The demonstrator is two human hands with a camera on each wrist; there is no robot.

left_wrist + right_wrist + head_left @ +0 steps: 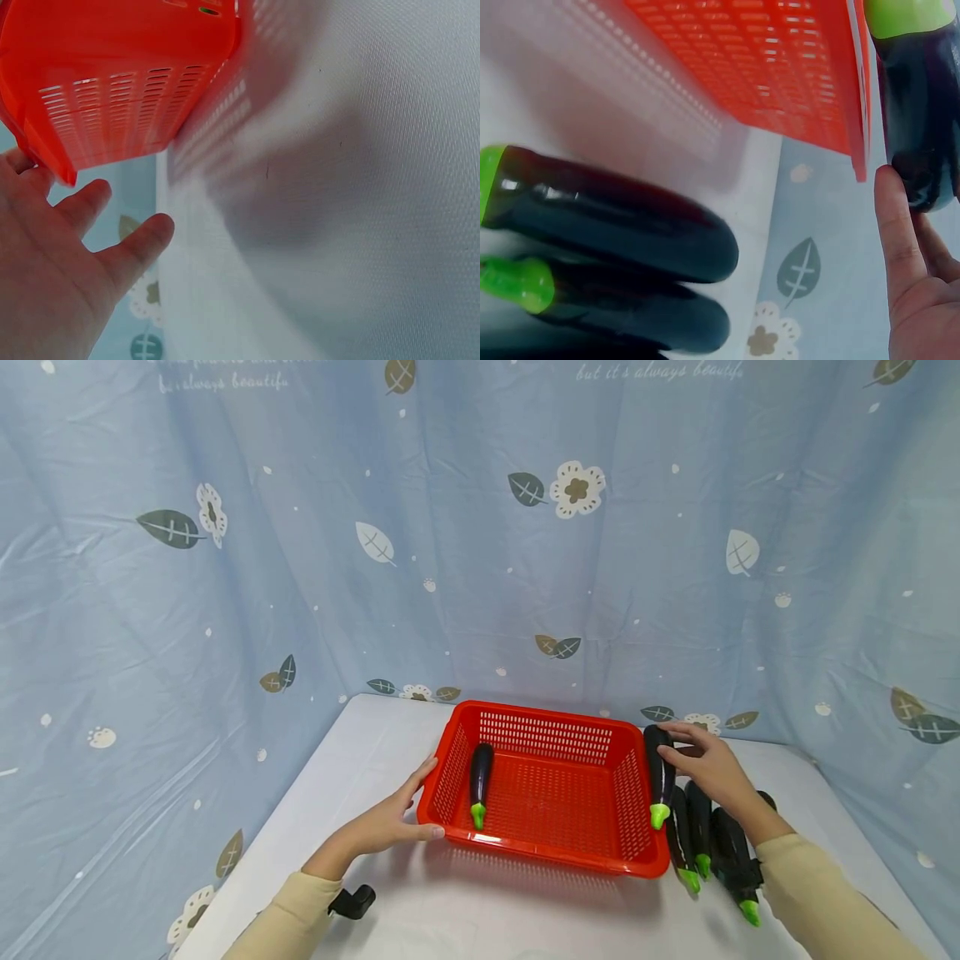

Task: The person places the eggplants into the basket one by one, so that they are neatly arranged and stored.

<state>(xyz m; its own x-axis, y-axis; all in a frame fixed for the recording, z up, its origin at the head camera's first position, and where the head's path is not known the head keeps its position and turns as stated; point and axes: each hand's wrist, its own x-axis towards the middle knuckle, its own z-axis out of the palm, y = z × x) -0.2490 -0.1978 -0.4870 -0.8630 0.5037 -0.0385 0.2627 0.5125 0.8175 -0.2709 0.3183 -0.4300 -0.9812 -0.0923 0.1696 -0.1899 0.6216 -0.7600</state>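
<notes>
A dark purple eggplant (pixel 661 772) with a green stem end is held by my right hand (pixel 708 764) over the right rim of a red plastic basket (pixel 551 852). Thumb and fingers pinch its upper part, and the stem end points toward me. At the basket's left front corner is my left hand (pixel 386 822), its fingers spread and fairly straight, fingertips right at the rim. Inside the basket, toward its left side, lies another eggplant (pixel 481 781). The right wrist view shows the held eggplant (pixel 922 112) beside the basket's outer wall (pixel 780 67).
Several eggplants (pixel 699 827) lie side by side on the white table (pixel 450 918), right of the basket and below my right forearm. A black object (pixel 352 902) shows beside my left wrist. Blue patterned curtain (pixel 480 568) surrounds the table's back and sides.
</notes>
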